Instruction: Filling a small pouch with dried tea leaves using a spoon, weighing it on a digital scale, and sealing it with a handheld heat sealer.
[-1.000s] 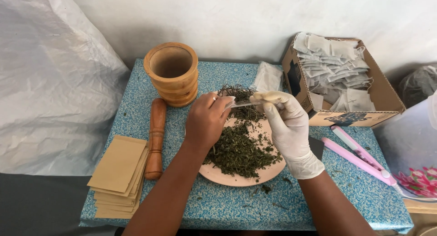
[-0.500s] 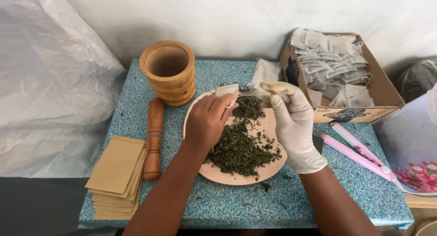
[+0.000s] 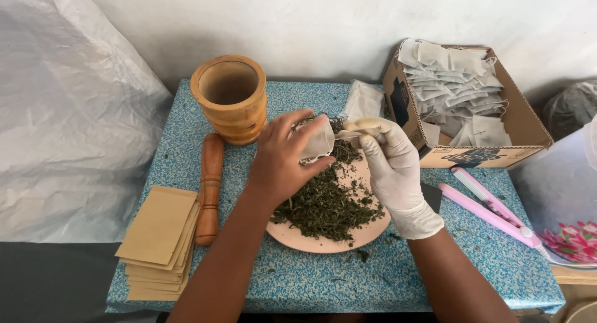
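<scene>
My bare left hand (image 3: 283, 161) holds a small white filter bag (image 3: 317, 141) open above a pink plate (image 3: 323, 237) heaped with dried green leaves (image 3: 326, 201). My right hand (image 3: 392, 167), in a white glove, grips a small spoon (image 3: 346, 135) whose tip points into the bag's mouth. Both hands hover over the far side of the plate.
A wooden mortar (image 3: 230, 98) stands at the back left with its pestle (image 3: 209, 186) lying beside a stack of brown paper envelopes (image 3: 158, 242). A cardboard box (image 3: 522, 127) of filled white bags sits at the right. A pink flat sealing iron (image 3: 488, 208) lies near it. The blue table (image 3: 323, 285) carries it all.
My left hand has lifted the filter bag up and opened it toward the spoon. My right hand has brought the spoon from the leaves to the bag's mouth.
</scene>
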